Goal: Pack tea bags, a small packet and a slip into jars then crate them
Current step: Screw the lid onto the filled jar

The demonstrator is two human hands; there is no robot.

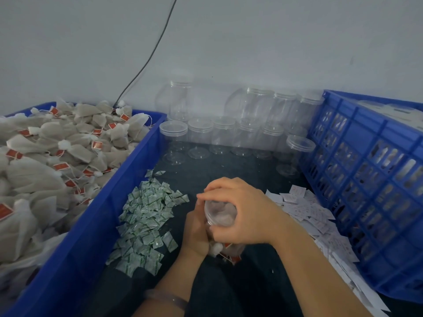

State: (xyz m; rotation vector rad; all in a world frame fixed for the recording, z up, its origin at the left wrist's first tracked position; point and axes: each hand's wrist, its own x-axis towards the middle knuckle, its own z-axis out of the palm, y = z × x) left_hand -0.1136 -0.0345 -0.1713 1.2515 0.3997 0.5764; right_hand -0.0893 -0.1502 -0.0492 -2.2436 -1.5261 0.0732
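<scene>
Most of the jar (219, 213) is covered by the two hands that hold it, so only a clear stretch of its top and some tea bags with red tags at its lower end show, and I cannot tell whether a lid is on it. The right hand (240, 209) lies over the top, fingers curled down round the rim and clasping it; the left hand (196, 234) wraps the jar's body from the left side, its fingers largely hidden behind the jar. The jar sits low in the middle, above the dark surface (229, 175) – between a heap of green-and-white packets (146, 216) on the left and a spread of white slips (306, 209) on the right. A blue bin (128, 170) heaped with loose tea bags (57, 156) stands further left, cut off by the edge. A blue crate (366, 179) stands right, its contents hard to make out through the lattice. Empty jars (224, 133) line the wall behind.
</scene>
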